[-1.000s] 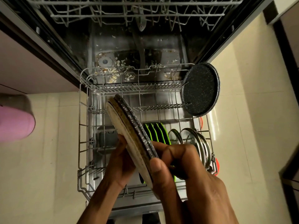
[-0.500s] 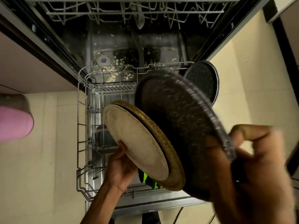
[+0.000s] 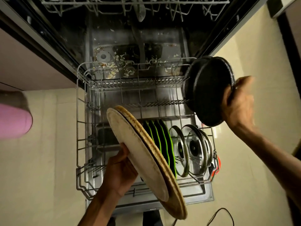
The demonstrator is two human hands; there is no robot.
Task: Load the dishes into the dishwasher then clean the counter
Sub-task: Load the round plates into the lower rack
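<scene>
The dishwasher's lower rack (image 3: pixel 81 128) is pulled out over the open door. My left hand (image 3: pixel 119 173) grips two stacked plates on edge above the rack, a cream plate (image 3: pixel 138 154) in front and a brown plate (image 3: pixel 171 188) behind it. My right hand (image 3: pixel 237 103) holds a black speckled plate (image 3: pixel 206 93) by its rim at the rack's right back corner, against another black plate (image 3: pixel 197 60) whose edge shows behind it. Green-rimmed plates (image 3: pixel 161 141) and two glass lids (image 3: pixel 192 149) stand in the rack's front row.
The upper rack (image 3: pixel 130 5) hangs at the top of the view. Food scraps lie on the dishwasher floor (image 3: pixel 114 69). Cabinet fronts flank the machine. A pink object (image 3: pixel 14 121) sits at the left edge. A black cable (image 3: pixel 224 214) lies on the tiled floor.
My right hand took the black plate off the stack and carried it right and back to the rack's right back corner. My left hand kept the cream and brown plates.
</scene>
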